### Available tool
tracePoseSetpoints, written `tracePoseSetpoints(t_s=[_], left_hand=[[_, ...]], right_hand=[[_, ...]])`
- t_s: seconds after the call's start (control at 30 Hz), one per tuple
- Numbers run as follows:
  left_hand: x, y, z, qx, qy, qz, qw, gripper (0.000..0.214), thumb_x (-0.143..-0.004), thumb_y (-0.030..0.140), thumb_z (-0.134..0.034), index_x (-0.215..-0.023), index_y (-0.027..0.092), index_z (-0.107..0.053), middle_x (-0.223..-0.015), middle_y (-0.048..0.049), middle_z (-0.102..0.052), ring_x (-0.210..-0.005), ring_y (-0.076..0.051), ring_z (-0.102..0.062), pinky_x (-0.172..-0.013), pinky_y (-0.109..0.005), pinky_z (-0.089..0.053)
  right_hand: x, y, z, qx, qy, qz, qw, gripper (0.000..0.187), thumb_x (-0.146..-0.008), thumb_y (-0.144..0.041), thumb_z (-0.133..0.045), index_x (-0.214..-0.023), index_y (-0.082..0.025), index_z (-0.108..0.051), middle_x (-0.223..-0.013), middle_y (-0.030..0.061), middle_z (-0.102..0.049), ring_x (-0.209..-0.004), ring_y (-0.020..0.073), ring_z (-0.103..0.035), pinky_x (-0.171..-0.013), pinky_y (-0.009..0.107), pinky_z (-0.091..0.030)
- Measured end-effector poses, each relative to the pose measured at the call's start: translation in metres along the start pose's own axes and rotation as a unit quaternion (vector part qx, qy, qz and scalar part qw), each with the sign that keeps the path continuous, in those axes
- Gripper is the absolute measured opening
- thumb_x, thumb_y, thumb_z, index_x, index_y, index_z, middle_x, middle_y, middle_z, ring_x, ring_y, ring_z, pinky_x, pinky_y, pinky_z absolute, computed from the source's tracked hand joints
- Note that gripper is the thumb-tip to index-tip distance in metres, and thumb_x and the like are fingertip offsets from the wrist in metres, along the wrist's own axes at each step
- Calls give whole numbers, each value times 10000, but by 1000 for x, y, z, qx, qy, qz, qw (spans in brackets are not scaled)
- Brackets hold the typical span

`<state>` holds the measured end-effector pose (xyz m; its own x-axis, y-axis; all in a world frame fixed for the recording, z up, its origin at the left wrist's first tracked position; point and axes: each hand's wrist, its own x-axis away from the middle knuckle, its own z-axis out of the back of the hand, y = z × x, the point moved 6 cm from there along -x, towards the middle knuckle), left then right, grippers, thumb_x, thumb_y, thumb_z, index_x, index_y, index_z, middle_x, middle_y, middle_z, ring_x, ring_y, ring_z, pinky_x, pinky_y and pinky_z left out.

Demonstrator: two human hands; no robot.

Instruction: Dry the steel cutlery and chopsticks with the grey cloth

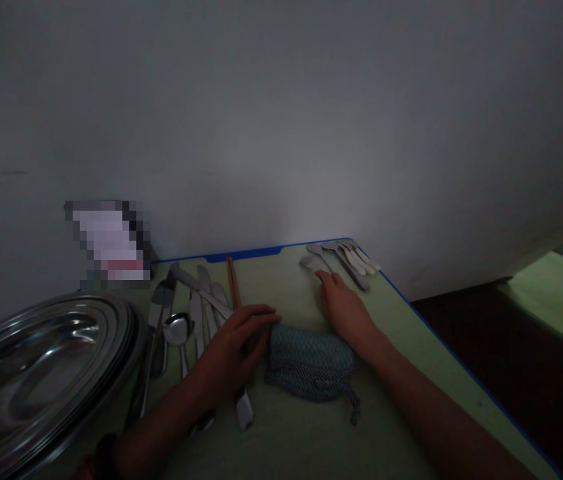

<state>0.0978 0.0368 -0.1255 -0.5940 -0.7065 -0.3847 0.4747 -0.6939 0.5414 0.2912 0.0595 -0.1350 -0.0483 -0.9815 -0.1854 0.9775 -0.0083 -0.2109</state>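
The left hand (234, 343) lies at the upper left corner of the pouch (311, 363) – I cannot tell whether it grips. The pouch rests on the table (281, 280) between the forearms, probably light and soft, best held by its body. Beyond, a utensil (307, 263) – likely stiff, slick metal – seems pinched by its handle, a sensible hold, in the right hand (345, 308).

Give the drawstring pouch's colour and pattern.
Drawstring pouch: muted blue-green, with a fine repeating pattern; head view.
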Motion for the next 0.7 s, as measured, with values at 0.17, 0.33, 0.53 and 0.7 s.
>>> tracePoseSetpoints(t_s=[0.17,0.33,0.53,0.7], left_hand=[[-1,1,0,1,-3,-3,1000,272,-874,141,-414,-1083,224,-570,-1125,-57,-573,-1058,-174,-540,-909,-384,-464],[-1,2,0,6,-12,9,1000,268,-876,144,-417,-1087,226,-561,-1112,-47,-576,-1042,-165,-543,-910,-360,-461],[-1,1,-1,10,-27,19,999,264,-879,156,-417,-1089,234,-555,-1113,-49,-569,-1042,-170,-540,-917,-348,-453],[-3,2,0,14,-28,21,999,260,-876,158,-412,-1080,232,-556,-1100,-51,-578,-1024,-177,-553,-898,-355,-466]], right_hand=[[-4,-9,-2,48,16,47,998,392,-899,-167,-299,-1257,-103,-447,-1224,151,-514,-1006,242,-534,-828,337,-426],[2,-7,4,83,40,69,993,336,-900,-233,-348,-1132,-133,-570,-1235,124,-519,-1082,266,-456,-898,379,-384],[4,-10,-3,99,1,80,992,338,-902,-183,-323,-1139,-106,-551,-1181,148,-537,-1021,250,-474,-878,371,-385],[-2,-8,-6,78,12,59,995,371,-905,-261,-349,-1208,-104,-496,-1194,144,-508,-1047,263,-450,-886,367,-381]])
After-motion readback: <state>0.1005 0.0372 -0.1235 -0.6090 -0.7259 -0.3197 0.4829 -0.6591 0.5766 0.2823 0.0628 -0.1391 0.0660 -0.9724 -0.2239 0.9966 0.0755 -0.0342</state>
